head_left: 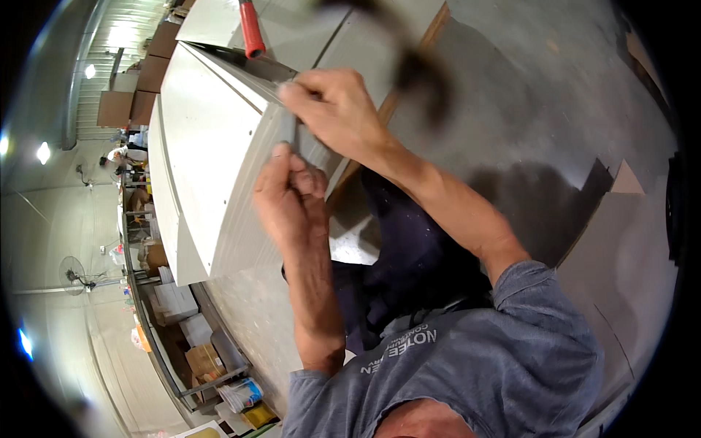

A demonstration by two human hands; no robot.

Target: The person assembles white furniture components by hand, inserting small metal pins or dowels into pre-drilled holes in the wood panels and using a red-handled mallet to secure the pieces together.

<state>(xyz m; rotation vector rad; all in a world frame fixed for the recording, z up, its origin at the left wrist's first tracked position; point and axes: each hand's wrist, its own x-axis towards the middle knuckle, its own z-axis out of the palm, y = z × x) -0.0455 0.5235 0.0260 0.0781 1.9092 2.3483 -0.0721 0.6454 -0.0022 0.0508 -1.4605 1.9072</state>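
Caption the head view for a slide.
Left hand and right hand at the edge of stacked flat white panels, near a red cylindrical handle.

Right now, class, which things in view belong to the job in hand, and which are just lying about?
In the job, it seems:
left hand and right hand
grey strip, between the hands
white panels, beside them

Apparently lying about:
red-handled tool, untouched
brown cartons, farther off
flat sheet, on the floor

Grey floor [504, 87] spreads right of the fingers [281, 162]; well left of them are cluttered shelves [219, 381], a fan [72, 273], bright lamps [44, 152] and a pale wall [44, 226], with boxes [152, 73] up-left.
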